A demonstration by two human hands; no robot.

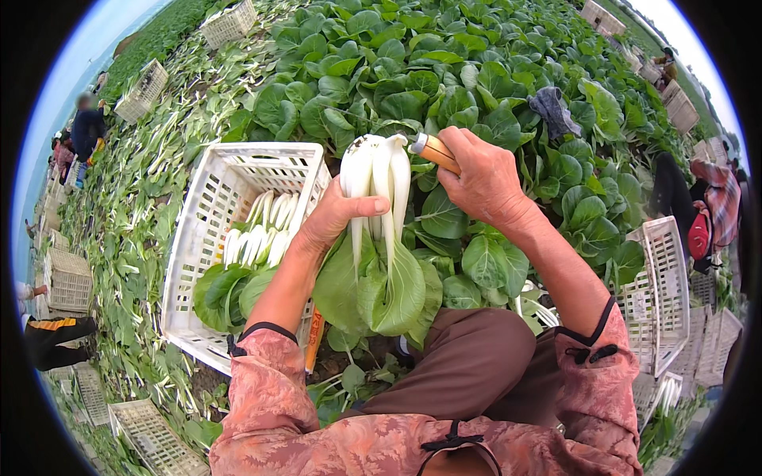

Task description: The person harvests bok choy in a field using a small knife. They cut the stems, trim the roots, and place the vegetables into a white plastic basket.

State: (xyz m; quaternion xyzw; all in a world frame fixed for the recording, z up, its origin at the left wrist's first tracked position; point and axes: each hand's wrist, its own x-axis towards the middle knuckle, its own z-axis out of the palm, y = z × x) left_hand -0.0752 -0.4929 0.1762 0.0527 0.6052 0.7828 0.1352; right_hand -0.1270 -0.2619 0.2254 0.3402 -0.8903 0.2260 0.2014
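My left hand (342, 211) grips a bok choy (387, 172) by its white stalks, root end up and green leaves hanging down. Soil marks the cut base at the top. In my right hand (482, 178) is the wooden handle of a knife (436, 153); its thin blade reaches left behind the top of the bok choy and is hard to see against the leaves. A white plastic crate (178, 285) stands to the left of my left arm. Inside it, cut bok choy (262, 235) lie in rows, white stalks toward the far end.
Bok choy plants (428, 77) grow densely in front. Discarded leaves (143, 196) cover the ground at left. A grey cloth (555, 112) lies on the plants. More crates (667, 291) stand at right, near a person in a plaid top (717, 190). Other people (88, 128) are at far left.
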